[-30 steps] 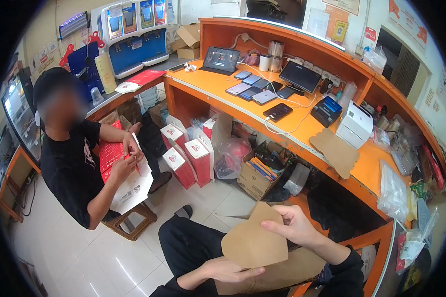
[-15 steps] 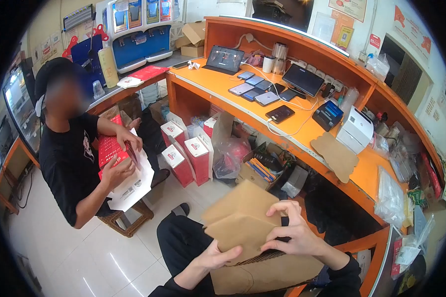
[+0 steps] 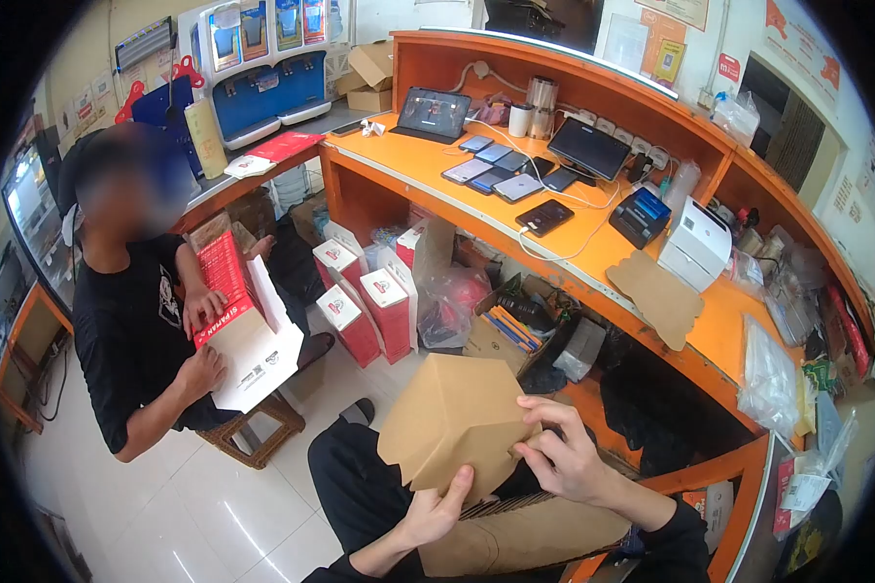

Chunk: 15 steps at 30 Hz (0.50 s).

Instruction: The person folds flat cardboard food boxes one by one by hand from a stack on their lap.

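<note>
A brown cardboard box (image 3: 449, 413), partly folded, is held up over my lap, its plain side tilted toward me. My left hand (image 3: 436, 513) grips its lower edge, thumb on the near face and the other fingers hidden behind. At the right edge of the cardboard, my right hand (image 3: 569, 455) is closed, thumb and fingers pinching a flap. Beneath both hands lies a larger brown carton (image 3: 520, 539) with a corrugated edge, across my knees.
On the left a seated person (image 3: 136, 301) handles a red and white carton (image 3: 258, 360) over a wicker stool. Red and white boxes (image 3: 386, 311) stand on the floor. Phones (image 3: 517, 188), a tablet (image 3: 434, 114) and a white printer (image 3: 695, 248) sit on the orange counter (image 3: 574, 243).
The cardboard in my hands has tilted up and opened wider, and my right hand has shifted along its right edge. The other person's hands have moved down on their carton.
</note>
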Motion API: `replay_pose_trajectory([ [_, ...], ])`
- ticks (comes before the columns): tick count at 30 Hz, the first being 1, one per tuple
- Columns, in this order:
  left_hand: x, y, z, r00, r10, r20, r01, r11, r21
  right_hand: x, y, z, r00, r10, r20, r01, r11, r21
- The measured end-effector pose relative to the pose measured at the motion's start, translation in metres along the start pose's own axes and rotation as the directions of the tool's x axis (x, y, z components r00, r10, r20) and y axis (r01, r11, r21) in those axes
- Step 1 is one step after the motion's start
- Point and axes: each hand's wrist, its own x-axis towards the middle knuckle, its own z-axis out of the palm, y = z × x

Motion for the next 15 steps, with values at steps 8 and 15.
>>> replay_pose_trajectory([
  [8, -0.007, 0.002, -0.02, 0.93, -0.267, 0.252, 0.295, 0.952, -0.078, -0.005, -0.001, -0.001, 0.99, -0.011, 0.139, 0.017, 0.999, -0.048],
  [15, -0.008, -0.003, -0.032, 0.875, -0.339, 0.346, 0.426, 0.879, -0.213, -0.009, 0.009, 0.009, 0.991, 0.065, 0.12, -0.088, 0.977, 0.197],
])
